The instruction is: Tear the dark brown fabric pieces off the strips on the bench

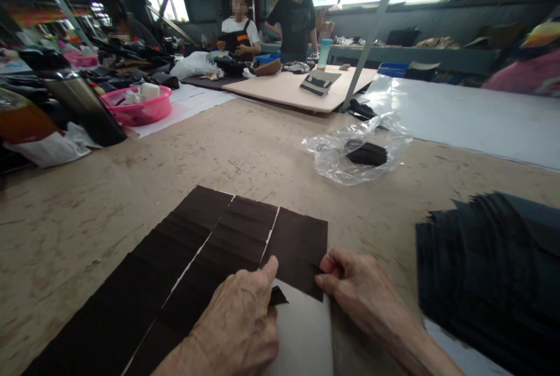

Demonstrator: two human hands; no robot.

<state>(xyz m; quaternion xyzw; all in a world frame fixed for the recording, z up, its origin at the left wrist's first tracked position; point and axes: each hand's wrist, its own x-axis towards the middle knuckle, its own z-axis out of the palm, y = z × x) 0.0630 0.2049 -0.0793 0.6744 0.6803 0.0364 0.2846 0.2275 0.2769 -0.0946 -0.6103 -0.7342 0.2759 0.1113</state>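
Overlapping dark brown rectangular pieces (205, 247) lie in three rows on a worn brown table (87, 206), over a white sheet (301, 329). My left hand (238, 323) rests on the middle row, its thumb pressing down near a small dark piece (277, 296). My right hand (359, 294) pinches the near right corner of the last dark piece (301, 244) in the right-hand row. A fanned stack of dark pieces (490, 271) lies to the right of my right hand.
A clear plastic bag (354, 151) with a dark piece inside lies further back. A steel flask (81, 101), a pink basin (140, 106) and clutter stand at the left. A tan board (289, 90) and a white sheet (472, 113) lie beyond. Three people stand or sit at the far end.
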